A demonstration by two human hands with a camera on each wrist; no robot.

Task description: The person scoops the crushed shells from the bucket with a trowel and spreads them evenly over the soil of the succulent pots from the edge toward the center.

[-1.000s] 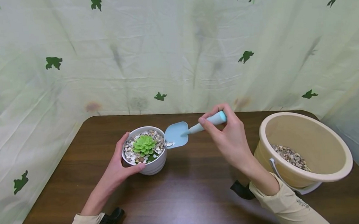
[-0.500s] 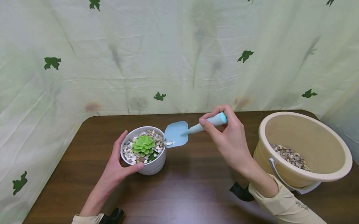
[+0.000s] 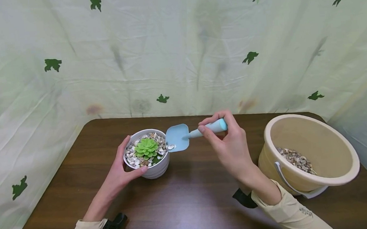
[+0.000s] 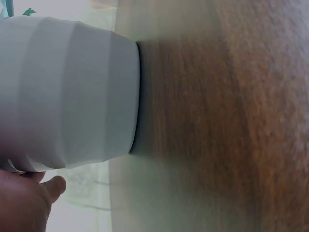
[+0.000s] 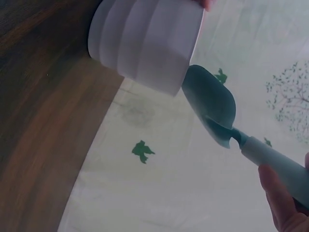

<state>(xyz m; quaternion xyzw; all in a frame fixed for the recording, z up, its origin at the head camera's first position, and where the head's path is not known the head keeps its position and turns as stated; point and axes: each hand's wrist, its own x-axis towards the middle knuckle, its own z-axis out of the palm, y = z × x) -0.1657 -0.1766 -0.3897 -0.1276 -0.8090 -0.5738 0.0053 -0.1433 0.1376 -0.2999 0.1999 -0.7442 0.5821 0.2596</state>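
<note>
A white ribbed flower pot (image 3: 158, 170) stands on the table, with a green succulent (image 3: 146, 148) among small pebbles in it. My left hand (image 3: 121, 171) grips the pot from its left side, thumb at the near rim. In my right hand (image 3: 232, 150) is a light blue trowel (image 3: 177, 138), pinched by its handle. The trowel's blade meets the pot's right rim, and a few pale pebbles lie at its tip. In the right wrist view the blade (image 5: 212, 101) is tilted against the rim of the pot (image 5: 154, 43).
A beige bucket (image 3: 270, 163) with a grey handle stands at the right of the brown table (image 3: 190, 206). Pebbles (image 3: 296, 160) lie inside it. Behind the table hangs a pale curtain (image 3: 179, 51) with green leaf prints.
My right hand has shifted slightly left and down with the trowel, bringing its tip a little further over the pot's rim. The left hand keeps its hold on the pot.
</note>
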